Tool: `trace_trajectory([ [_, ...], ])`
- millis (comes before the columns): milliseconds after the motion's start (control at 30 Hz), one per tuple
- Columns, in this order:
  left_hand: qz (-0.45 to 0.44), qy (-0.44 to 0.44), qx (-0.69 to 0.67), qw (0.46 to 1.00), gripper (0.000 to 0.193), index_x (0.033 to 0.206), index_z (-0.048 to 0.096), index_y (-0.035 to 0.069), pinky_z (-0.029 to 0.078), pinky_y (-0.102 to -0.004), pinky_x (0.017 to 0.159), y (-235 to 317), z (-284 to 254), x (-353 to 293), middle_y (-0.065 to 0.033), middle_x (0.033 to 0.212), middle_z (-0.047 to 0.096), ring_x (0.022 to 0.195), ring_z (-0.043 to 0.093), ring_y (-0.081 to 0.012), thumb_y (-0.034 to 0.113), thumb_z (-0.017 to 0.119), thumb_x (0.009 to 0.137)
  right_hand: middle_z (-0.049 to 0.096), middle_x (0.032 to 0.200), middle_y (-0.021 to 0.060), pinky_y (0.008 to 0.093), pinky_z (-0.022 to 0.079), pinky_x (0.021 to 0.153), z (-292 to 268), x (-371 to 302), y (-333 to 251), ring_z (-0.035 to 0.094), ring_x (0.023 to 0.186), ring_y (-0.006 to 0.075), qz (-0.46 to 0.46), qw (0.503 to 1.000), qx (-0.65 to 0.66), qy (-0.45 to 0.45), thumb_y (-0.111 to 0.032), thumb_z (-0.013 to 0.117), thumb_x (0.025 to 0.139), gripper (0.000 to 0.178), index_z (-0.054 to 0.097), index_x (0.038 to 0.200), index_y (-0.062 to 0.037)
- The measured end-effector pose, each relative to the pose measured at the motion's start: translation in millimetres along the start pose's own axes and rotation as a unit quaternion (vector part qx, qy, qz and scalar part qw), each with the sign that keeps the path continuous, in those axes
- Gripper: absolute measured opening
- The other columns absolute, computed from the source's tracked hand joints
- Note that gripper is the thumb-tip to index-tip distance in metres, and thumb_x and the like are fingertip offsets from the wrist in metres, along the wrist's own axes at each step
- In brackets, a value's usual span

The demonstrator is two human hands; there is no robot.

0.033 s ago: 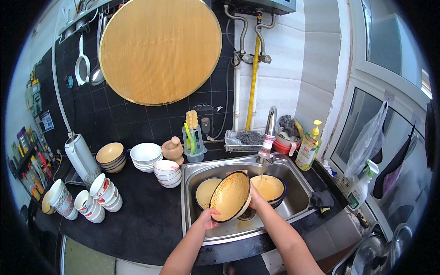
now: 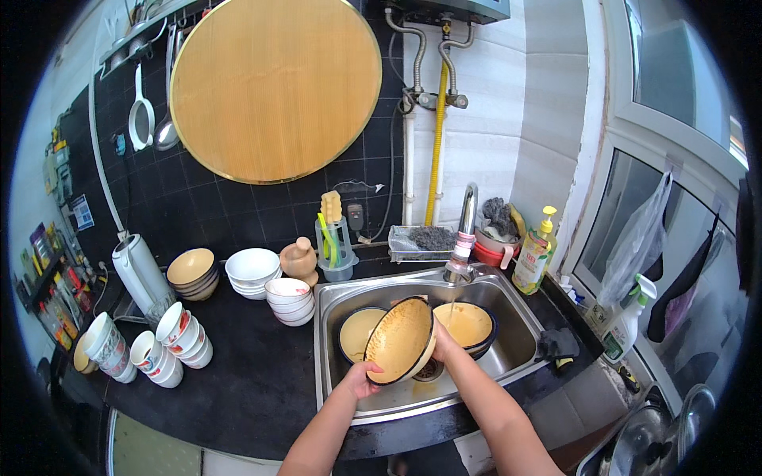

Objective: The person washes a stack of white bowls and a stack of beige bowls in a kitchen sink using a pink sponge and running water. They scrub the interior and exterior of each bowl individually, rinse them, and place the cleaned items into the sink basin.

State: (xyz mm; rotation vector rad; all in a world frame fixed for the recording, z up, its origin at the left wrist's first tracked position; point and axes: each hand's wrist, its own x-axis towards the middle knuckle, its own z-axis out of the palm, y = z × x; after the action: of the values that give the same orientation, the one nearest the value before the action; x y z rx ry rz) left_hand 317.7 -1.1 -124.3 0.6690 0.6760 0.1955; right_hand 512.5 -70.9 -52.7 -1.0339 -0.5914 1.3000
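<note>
I hold a yellow bowl with a dark rim tilted on its side over the sink, its stained inside facing left. My left hand grips the lower rim, thumb on the inside. My right hand is closed on the right side, its fingers partly hidden behind the bowl. Behind it in the sink, a similar bowl stands at the left. Another yellow bowl at the right sits under the faucet, with a thin stream of water running into it. The drain shows partly below the held bowl.
Left of the sink stand white bowl stacks, a wooden mortar, yellow bowls and patterned cups. A utensil holder is behind the sink. At right are a soap bottle and a dark cloth.
</note>
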Motion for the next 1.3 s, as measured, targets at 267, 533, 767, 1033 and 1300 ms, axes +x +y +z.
trace_trajectory([
  [267,0.027,0.078,0.014,0.996,0.039,0.107,0.051,0.002,0.044,-0.0361,0.049,-2,13,-1,-0.0139,0.088,0.061,0.066,0.058,-0.0251,0.014,0.053,0.070,0.058,0.114,0.0050,0.0324,0.043,0.087,-30,8,-3,0.055,0.103,0.0160,0.009,0.999,0.026,-0.017,-0.053,0.045,0.085,0.054,0.053,0.117,-0.0102],
  [533,0.126,0.027,0.014,0.991,0.043,0.117,0.038,-0.007,0.054,-0.0430,0.060,-3,18,4,-0.0247,0.099,0.057,0.075,0.060,-0.0369,0.010,0.043,0.078,0.058,0.113,0.0081,0.0380,0.042,0.088,-108,-14,-18,0.057,0.101,0.0206,-0.105,0.988,0.114,-0.015,-0.055,0.042,0.086,0.058,0.046,0.124,-0.0106],
  [767,0.135,0.010,0.112,0.984,0.042,0.120,0.035,-0.009,0.056,-0.0435,0.066,14,73,20,-0.0253,0.102,0.056,0.082,0.061,-0.0363,0.018,0.039,0.087,0.060,0.107,0.0110,0.0351,0.046,0.079,-140,-11,-4,0.058,0.097,0.0241,-0.218,0.923,0.275,0.155,-0.054,0.043,0.086,0.056,0.047,0.121,-0.0101],
  [1033,0.083,0.050,0.193,0.976,0.051,0.117,0.036,-0.012,0.055,-0.0412,0.069,27,134,68,-0.0312,0.107,0.052,0.084,0.061,-0.0374,0.031,0.034,0.090,0.049,0.121,0.0105,0.0321,0.037,0.092,-141,-12,-2,0.048,0.108,0.0217,-0.235,0.861,0.292,0.344,-0.049,0.043,0.088,0.060,0.044,0.124,-0.0014],
  [1300,0.072,0.088,0.253,0.961,0.061,0.107,0.046,-0.012,0.056,-0.0379,0.062,21,129,129,-0.0277,0.094,0.059,0.071,0.063,-0.0325,0.043,0.027,0.092,0.048,0.120,0.0139,0.0316,0.031,0.095,-131,-12,-11,0.045,0.111,0.0234,-0.308,0.818,0.174,0.454,-0.045,0.041,0.091,0.056,0.043,0.121,0.0023],
])
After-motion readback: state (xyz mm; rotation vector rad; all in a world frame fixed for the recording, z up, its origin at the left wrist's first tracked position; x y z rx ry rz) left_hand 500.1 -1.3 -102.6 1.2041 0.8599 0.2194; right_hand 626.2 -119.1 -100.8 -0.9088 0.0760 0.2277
